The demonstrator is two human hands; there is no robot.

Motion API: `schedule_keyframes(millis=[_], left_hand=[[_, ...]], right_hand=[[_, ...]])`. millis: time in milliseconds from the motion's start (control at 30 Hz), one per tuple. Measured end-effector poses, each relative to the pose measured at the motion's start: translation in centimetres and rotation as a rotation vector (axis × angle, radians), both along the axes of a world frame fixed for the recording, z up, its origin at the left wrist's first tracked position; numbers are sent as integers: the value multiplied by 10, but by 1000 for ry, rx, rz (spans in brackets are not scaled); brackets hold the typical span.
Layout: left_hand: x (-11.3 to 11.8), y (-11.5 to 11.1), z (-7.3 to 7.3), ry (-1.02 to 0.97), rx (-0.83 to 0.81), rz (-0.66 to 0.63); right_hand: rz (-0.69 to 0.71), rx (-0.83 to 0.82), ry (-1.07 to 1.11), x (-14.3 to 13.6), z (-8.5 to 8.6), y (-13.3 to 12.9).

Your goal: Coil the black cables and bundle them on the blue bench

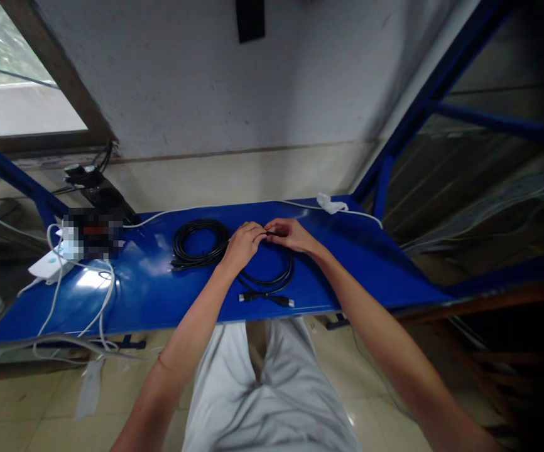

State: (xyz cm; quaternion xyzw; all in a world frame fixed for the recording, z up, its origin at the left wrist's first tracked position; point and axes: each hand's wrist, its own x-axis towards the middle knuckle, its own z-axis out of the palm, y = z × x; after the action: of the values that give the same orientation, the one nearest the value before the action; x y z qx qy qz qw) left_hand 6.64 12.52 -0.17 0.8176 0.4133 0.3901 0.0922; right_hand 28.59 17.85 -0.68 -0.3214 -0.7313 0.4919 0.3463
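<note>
A small coil of black cable point(292, 271) lies on the blue table in front of me, its two connector ends point(267, 297) with silvery tips crossing at the near side. My left hand point(244, 243) is closed in a pinch at the top of this coil. Facing it, my right hand point(293, 235) is closed too, fingertips almost meeting the left ones. Between them runs a short dark strand point(272, 233); whether it is the cable or a tie around it I cannot make out. A larger coil of black cable point(178, 242) rests just left of my left hand.
White cords point(108, 289) and a white power strip point(50, 267) occupy the table's left end, beside a blurred-out object point(93, 233). A crumpled white wrapper point(332, 204) lies at the back right. Blue frame posts point(382, 182) rise at both sides; a wall stands behind.
</note>
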Motion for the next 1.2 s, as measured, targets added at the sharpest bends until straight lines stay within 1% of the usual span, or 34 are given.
schedule_keyframes(millis=[167, 300, 500, 600, 733, 900, 1067, 1200], left_hand=[[-1, -1, 1, 31, -27, 11], [-1, -3, 4, 84, -43, 27], [0, -7, 8, 132, -40, 42], [1, -9, 11, 145, -51, 53], [0, -9, 12, 153, -53, 35], [-2, -8, 10, 150, -48, 11], [-2, -10, 14, 175, -1, 32], [-2, -9, 15, 223, 22, 51]], right_hand=[[-3, 40, -29, -1, -4, 2], [-9, 74, -54, -1, -4, 1], [-23, 175, -97, -2, 4, -5], [-24, 194, -112, -2, 9, -8], [-32, 179, -106, -3, 10, -10], [-29, 122, -101, -3, 6, -5], [3, 34, -64, -1, 3, -2], [0, 42, -93, 0, 3, -2]])
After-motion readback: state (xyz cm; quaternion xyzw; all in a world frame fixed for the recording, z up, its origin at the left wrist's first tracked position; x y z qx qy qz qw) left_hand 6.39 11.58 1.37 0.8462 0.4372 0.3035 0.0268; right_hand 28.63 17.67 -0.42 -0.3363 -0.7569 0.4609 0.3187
